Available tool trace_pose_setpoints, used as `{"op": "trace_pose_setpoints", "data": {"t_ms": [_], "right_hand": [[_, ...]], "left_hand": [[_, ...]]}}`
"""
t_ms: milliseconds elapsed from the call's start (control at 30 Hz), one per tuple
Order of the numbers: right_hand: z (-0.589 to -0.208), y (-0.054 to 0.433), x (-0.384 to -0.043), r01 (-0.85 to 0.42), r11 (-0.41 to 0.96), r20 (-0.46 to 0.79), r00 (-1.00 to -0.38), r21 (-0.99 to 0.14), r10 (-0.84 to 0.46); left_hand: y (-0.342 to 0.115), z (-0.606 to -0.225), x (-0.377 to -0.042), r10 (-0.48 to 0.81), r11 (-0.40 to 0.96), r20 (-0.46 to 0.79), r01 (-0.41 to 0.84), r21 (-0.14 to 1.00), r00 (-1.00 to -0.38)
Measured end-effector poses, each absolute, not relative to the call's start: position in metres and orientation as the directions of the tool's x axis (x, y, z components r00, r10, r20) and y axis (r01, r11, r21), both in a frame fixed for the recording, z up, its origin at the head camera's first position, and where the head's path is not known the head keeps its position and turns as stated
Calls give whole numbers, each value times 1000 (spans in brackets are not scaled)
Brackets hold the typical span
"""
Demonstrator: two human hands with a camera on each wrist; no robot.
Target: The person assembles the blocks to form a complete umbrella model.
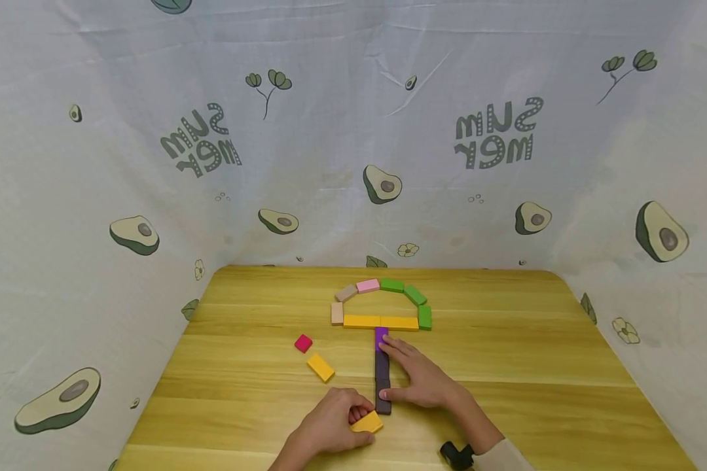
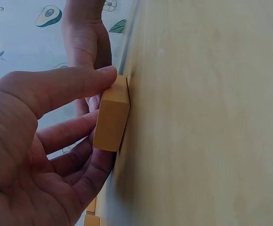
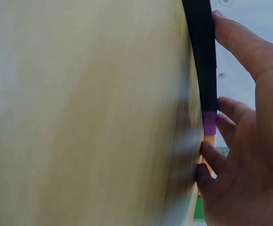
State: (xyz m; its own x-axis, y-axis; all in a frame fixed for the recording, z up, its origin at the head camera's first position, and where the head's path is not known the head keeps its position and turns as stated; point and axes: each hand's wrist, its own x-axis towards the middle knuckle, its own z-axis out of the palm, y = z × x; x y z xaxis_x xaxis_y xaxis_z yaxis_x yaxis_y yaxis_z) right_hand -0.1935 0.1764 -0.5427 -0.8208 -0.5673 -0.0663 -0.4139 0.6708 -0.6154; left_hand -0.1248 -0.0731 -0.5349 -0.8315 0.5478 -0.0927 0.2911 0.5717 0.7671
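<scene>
My left hand (image 1: 336, 420) pinches a yellow block (image 1: 368, 422) between thumb and fingers, low over the wood table, just by the near end of the black blocks (image 1: 382, 366). In the left wrist view that yellow block (image 2: 112, 110) has the thumb on one edge. My right hand (image 1: 427, 379) lies spread along the column, fingertips on the purple block (image 1: 380, 335) and thumb on the nearest black block. The purple block touches a bar of two yellow blocks (image 1: 362, 321). Above the bar curves an arch of green (image 1: 392, 285), pink (image 1: 368, 286) and tan blocks (image 1: 337, 313).
A loose red block (image 1: 303, 343) and a second yellow block (image 1: 321, 367) lie left of the column. Near the right wrist is a black object (image 1: 456, 454), partly at the sleeve. A printed cloth (image 1: 330, 131) stands behind and beside the table (image 1: 507, 327).
</scene>
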Motion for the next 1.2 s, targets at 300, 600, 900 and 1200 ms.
{"op": "trace_pose_setpoints", "data": {"t_ms": [300,600,900,1200], "right_hand": [[-540,175,-192,-418,668,-66,-818,-616,-572],[-541,174,-193,-410,669,-60,-825,-620,-562],[-542,176,-194,-397,673,-77,-825,-624,-559],[-544,176,-194,-392,678,-88,-825,-622,-558]], "left_hand": [[-77,-533,-125,544,552,-97,269,789,-833],[-101,-528,-144,396,641,66,327,694,-916],[-130,-535,-157,165,745,116,201,636,-979],[-150,-543,-163,163,753,101,190,630,-981]]}}
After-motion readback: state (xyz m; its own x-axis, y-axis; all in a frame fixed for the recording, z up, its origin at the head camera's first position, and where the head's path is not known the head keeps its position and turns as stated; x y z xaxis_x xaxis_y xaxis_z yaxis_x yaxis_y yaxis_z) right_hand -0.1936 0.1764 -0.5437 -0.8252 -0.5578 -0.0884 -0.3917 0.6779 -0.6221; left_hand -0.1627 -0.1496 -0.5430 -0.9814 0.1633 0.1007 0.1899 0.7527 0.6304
